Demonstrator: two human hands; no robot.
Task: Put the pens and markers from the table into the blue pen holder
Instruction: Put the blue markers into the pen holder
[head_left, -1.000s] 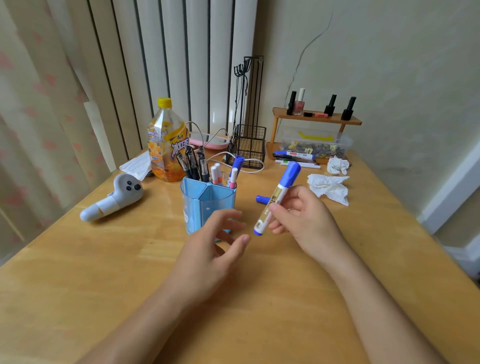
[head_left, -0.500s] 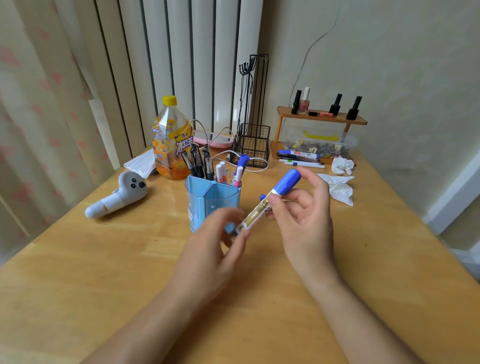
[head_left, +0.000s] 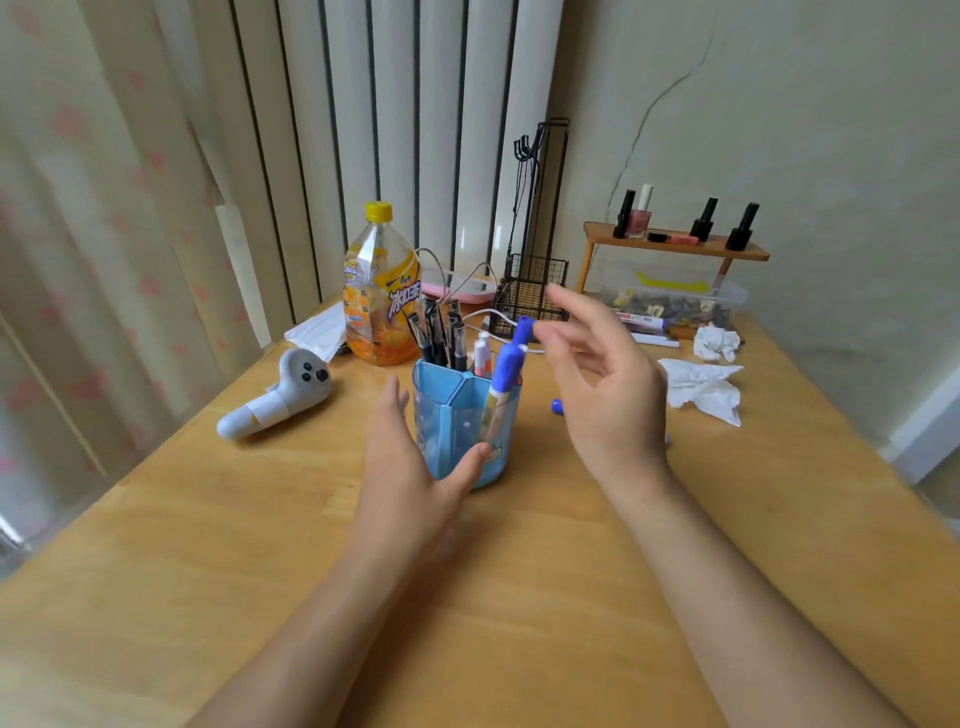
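Observation:
The blue pen holder (head_left: 457, 426) stands mid-table, divided into compartments. Black pens (head_left: 439, 335) fill its back compartment, and pink-white markers (head_left: 482, 356) stand beside them. A blue-capped marker (head_left: 503, 387) leans in the right front compartment. My left hand (head_left: 410, 457) cups the holder's near left side, thumb against its front. My right hand (head_left: 597, 374) hovers open just right of the holder, holding nothing. Another blue marker (head_left: 557, 406) lies on the table, mostly hidden behind my right hand. More markers (head_left: 649, 332) lie at the back right.
An orange drink bottle (head_left: 379, 291) and a white seal-faced gadget (head_left: 280, 397) stand left of the holder. Crumpled tissues (head_left: 706, 387), a black wire rack (head_left: 530, 301), and a wooden shelf (head_left: 675, 249) with nail polish bottles occupy the back right.
My right hand dropped the blue-capped marker into the holder and let go, fingers now spread. My left hand moved forward and took the holder's side.

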